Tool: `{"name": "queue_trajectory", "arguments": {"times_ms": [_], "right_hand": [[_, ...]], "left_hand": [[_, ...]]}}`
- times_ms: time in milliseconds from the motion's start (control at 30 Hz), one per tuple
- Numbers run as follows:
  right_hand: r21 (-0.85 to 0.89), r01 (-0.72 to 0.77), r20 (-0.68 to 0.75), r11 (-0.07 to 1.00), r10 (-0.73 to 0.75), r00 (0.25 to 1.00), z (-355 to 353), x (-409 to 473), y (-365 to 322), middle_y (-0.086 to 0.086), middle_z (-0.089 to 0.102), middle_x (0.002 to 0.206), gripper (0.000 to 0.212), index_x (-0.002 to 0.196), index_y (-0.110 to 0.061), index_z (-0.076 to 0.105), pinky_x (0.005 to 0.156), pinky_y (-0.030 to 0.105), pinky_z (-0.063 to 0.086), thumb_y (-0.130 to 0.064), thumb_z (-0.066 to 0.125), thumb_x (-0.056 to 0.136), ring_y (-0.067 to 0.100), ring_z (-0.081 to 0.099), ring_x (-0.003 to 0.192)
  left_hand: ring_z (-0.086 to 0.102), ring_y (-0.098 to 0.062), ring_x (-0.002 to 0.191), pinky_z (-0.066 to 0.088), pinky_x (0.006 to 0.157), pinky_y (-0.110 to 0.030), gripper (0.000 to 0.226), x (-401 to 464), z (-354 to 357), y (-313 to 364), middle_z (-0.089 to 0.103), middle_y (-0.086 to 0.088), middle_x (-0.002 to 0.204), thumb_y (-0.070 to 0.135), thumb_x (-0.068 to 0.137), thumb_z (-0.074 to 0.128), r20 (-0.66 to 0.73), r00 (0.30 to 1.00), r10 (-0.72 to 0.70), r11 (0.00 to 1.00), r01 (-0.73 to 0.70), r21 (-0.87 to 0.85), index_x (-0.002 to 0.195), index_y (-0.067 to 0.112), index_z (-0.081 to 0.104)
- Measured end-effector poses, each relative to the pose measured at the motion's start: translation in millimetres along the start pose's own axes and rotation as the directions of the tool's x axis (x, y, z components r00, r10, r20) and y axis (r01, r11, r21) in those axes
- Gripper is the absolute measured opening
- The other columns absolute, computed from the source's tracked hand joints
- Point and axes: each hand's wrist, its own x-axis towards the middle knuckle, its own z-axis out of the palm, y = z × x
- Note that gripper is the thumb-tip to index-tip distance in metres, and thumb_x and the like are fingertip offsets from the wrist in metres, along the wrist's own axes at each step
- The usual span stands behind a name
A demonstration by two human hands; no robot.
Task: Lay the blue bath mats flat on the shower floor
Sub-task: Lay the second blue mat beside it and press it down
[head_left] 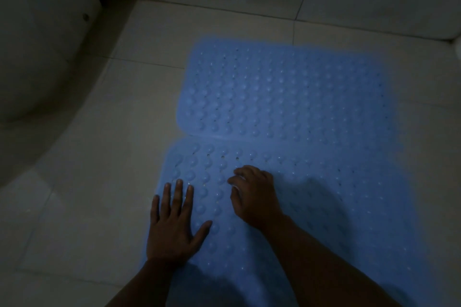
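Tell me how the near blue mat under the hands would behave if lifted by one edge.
The near mat would probably droop rather than stay stiff: it looks thin and hugs the tile floor. Its bumps and holes suggest soft rubber, likely gripping the tile. The left hand lies flat on it, the right hand curled.

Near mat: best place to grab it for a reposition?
Take the near mat by its bare left edge, beside the flat left hand, coming from the left. The far edge butts the far mat, and the right hand rests mid-sheet.
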Motion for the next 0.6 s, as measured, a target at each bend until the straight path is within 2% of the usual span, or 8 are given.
{"name": "queue_trajectory", "arguments": {"times_ms": [67, 100, 200, 233, 300, 400, 533, 600], "right_hand": [[-0.041, -0.057, 0.042, 0.998, 0.059, 0.997, -17.6, -2.6, 6.6, -0.005, 0.067, 0.109, 0.027, 0.098, -0.027, 0.072, 0.088, 0.04, 0.043, -0.034, 0.059, 0.075, 0.021, 0.063, 0.109], [-0.062, -0.091, 0.052, 0.994, 0.094, 0.994, -27.5, -3.7, 11.6, -0.005, 0.067, 0.107, 0.028, 0.097, -0.027, 0.072, 0.088, 0.04, 0.043, -0.035, 0.058, 0.074, 0.021, 0.064, 0.107], [-0.127, -0.161, 0.039, 0.979, 0.167, 0.985, -46.3, -6.3, 34.6, -0.002, 0.067, 0.109, 0.033, 0.102, -0.024, 0.071, 0.091, 0.044, 0.046, -0.038, 0.054, 0.077, 0.024, 0.064, 0.109], [-0.155, -0.185, 0.04, 0.97, 0.193, 0.98, -49.8, -9.7, 44.2, 0.001, 0.067, 0.113, 0.038, 0.108, -0.023, 0.07, 0.095, 0.047, 0.047, -0.041, 0.051, 0.08, 0.026, 0.063, 0.115], [-0.214, -0.253, 0.071, 0.943, 0.274, 0.959, -50.0, -19.8, 65.8, 0.008, 0.064, 0.131, 0.054, 0.125, -0.019, 0.065, 0.103, 0.054, 0.044, -0.049, 0.042, 0.087, 0.031, 0.055, 0.13], [-0.243, -0.334, 0.146, 0.911, 0.375, 0.915, -42.2, -40.6, 91.2, 0.016, 0.042, 0.156, 0.074, 0.148, -0.013, 0.047, 0.113, 0.062, 0.035, -0.061, 0.033, 0.093, 0.036, 0.034, 0.147], [-0.288, -0.275, 0.148, 0.917, 0.326, 0.934, -25.2, -60.7, 102.4, 0.011, 0.003, 0.169, 0.09, 0.161, -0.012, 0.013, 0.123, 0.058, 0.01, -0.07, 0.03, 0.094, 0.031, 0.0, 0.156], [-0.278, -0.281, 0.117, 0.918, 0.323, 0.939, -22.7, -63.2, 100.9, 0.008, -0.003, 0.17, 0.091, 0.161, -0.014, 0.006, 0.124, 0.057, 0.006, -0.071, 0.03, 0.094, 0.028, -0.008, 0.156]], "left_hand": [[-0.005, -0.031, 0.158, 0.008, 0.125, -0.057, 0.091, -2.1, -7.9, 0.6, 0.0, -0.005, 0.172, 0.075, 0.093, 0.036, 0.034, 0.999, -0.015, 0.999, 0.016, -0.03, 0.164, 0.023, 0.013], [0.0, -0.03, 0.158, 0.008, 0.125, -0.057, 0.085, -0.4, -14.0, 2.5, 0.007, -0.005, 0.172, 0.075, 0.094, 0.029, 0.038, 0.999, -0.038, 0.998, 0.04, -0.046, 0.163, 0.025, 0.019], [0.031, -0.03, 0.15, 0.017, 0.122, -0.061, 0.069, 23.7, -31.6, 18.2, 0.05, -0.005, 0.152, 0.067, 0.096, 0.027, -0.031, 0.994, -0.106, 0.992, 0.103, -0.075, 0.145, 0.026, 0.054], [0.035, -0.031, 0.147, 0.018, 0.121, -0.061, 0.065, 34.4, -35.3, 29.3, 0.056, -0.004, 0.145, 0.064, 0.096, 0.031, -0.049, 0.995, -0.084, 0.994, 0.08, -0.075, 0.139, 0.025, 0.059], [0.033, -0.031, 0.149, 0.017, 0.123, -0.059, 0.06, 52.9, -35.3, 54.0, 0.057, -0.003, 0.144, 0.061, 0.098, 0.034, -0.058, 0.998, -0.011, 0.997, 0.007, -0.07, 0.138, 0.025, 0.06], [0.024, -0.03, 0.154, 0.013, 0.125, -0.056, 0.059, 67.5, -26.0, 81.9, 0.052, -0.002, 0.151, 0.06, 0.1, 0.034, -0.059, 0.996, 0.061, 0.996, -0.064, -0.058, 0.143, 0.026, 0.056], [0.024, -0.032, 0.154, 0.021, 0.123, -0.058, 0.058, 79.0, -14.1, 106.9, 0.05, -0.005, 0.153, 0.057, 0.101, 0.036, -0.102, 0.985, 0.141, 0.987, -0.148, -0.065, 0.143, 0.023, 0.057], [0.022, -0.032, 0.155, 0.022, 0.122, -0.059, 0.057, 82.3, -6.6, 115.3, 0.048, -0.005, 0.154, 0.056, 0.101, 0.037, -0.12, 0.977, 0.175, 0.98, -0.184, -0.071, 0.143, 0.023, 0.057]]}}
